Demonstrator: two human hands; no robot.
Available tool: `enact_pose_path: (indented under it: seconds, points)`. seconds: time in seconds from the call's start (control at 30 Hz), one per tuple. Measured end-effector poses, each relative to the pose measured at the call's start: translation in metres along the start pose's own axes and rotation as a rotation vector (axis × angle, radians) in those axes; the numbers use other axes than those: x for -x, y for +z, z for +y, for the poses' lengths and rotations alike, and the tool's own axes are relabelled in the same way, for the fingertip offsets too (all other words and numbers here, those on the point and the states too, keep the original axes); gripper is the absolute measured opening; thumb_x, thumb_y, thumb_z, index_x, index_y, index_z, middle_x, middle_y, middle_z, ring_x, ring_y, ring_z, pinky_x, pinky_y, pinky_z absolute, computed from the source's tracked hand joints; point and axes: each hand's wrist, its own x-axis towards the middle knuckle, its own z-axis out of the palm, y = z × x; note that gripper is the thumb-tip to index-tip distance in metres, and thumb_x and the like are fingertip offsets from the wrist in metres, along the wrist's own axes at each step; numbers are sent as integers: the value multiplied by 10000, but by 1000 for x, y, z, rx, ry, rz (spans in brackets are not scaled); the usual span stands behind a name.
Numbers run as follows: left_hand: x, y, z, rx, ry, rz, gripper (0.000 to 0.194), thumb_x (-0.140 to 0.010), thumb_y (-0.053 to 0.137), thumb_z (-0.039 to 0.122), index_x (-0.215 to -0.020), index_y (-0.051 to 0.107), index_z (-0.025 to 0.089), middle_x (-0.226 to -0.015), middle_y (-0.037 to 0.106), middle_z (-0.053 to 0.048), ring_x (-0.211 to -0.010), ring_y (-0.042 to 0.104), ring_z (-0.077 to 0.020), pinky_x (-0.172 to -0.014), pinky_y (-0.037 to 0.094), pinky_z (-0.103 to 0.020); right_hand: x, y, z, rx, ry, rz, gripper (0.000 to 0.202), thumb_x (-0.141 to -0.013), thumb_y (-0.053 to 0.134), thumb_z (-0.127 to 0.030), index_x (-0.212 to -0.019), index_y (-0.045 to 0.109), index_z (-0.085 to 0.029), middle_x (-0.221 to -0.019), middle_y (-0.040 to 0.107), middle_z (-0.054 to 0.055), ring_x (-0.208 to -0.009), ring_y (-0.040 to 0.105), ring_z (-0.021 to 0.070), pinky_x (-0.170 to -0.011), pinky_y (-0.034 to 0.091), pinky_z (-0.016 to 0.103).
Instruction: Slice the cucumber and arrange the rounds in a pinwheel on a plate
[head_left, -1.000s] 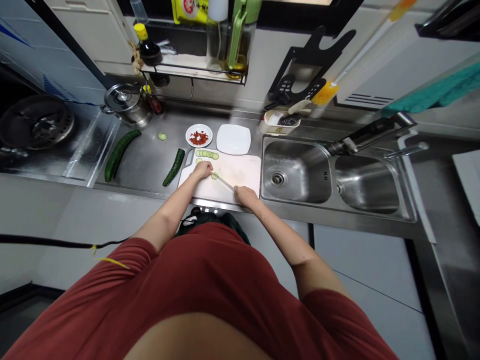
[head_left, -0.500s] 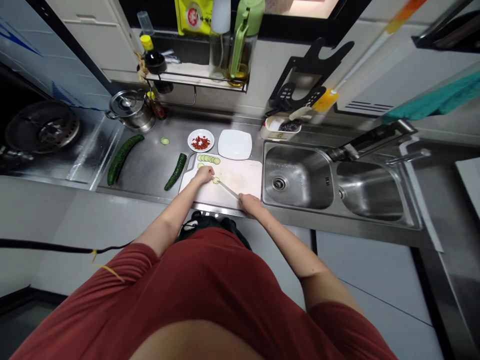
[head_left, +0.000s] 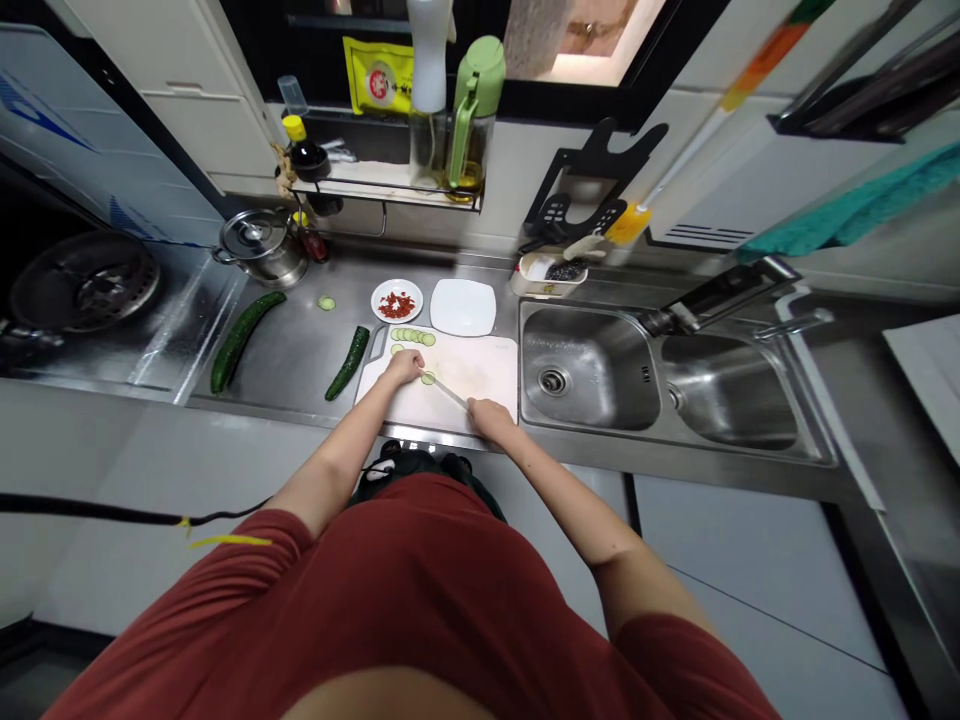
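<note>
Little changed over the last second. Left hand and right hand work over the same part of the white rectangular cutting board; row of thin pale-green cucumber slices near its far edge looks the same, so no added slice seen there. View has tipped up, shows more window.

Right fingers closed round the handle end of the narrow pale-bladed knife. Blade slants across the board, far end by the left fingertips; that end looks nearer them than half a second ago. Left fingers bent in close to the blade; whether they grip a piece of cucumber, can't tell, too small and partly hidden.

Single round cucumber slice on the board, right beside the blade. Another loose slice between row and left hand. Cutting looks still underway, judging by blade and slice.

Shorter dark-green cucumber piece left of the board, on the brushed steel tabletop. Long curved dark-green cucumber further left, small pale cucumber piece between them, further back. Round white plate with chopped red pieces and white squarish plate behind the board. Steel double sink to the right.
</note>
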Motion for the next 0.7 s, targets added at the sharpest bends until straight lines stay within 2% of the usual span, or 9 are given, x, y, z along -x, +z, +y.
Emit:
enact_pose_path:
  seconds: [0.4, 0.7]
  points:
    - [2, 1, 3, 21, -20, 4, 183, -659, 731, 149, -827, 666, 180, -792, 660, 1, -727, 588, -125, -677, 433, -221, 13, 7, 13, -44, 29, -20, 298, -968, 390, -261, -1160, 591, -154, -1055, 675, 156, -993, 649, 247, -790, 457, 300]
    - [1, -1, 4, 31, -31, -8, 191, -644, 738, 143, -816, 663, 182, -770, 651, 11, -690, 577, -115, -635, 416, -209, 3, 5, 6, -43, 23, 1, 288, -957, 386, -214, -1144, 598, -154, -1054, 679, 153, -999, 646, 241, -794, 457, 302]
